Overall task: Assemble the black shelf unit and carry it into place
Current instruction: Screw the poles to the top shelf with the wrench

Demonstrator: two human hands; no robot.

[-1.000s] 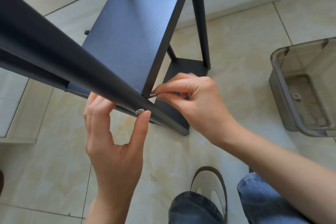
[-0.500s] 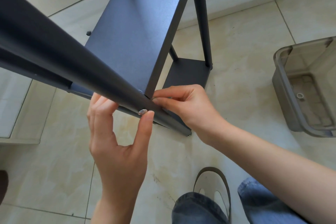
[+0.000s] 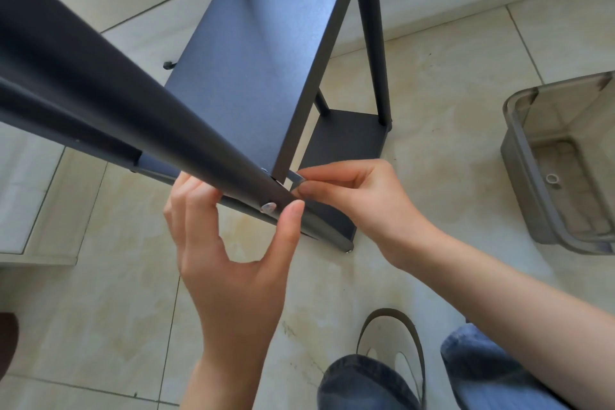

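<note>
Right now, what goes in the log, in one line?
step: fastening shelf unit | left hand: thumb beside bolt head | right hand: pinches hex key

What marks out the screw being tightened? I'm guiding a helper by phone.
Follow the thick black metal post down to where it meets the black shelf panel. The round silver screw head sits there beside the left hand's thumb, the post's only shiny spot.

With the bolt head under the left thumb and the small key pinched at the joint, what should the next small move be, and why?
Probably another turn of the hex key by the right hand: its tip sits at the post-shelf joint, while the left hand steadies the bolt head.
</note>
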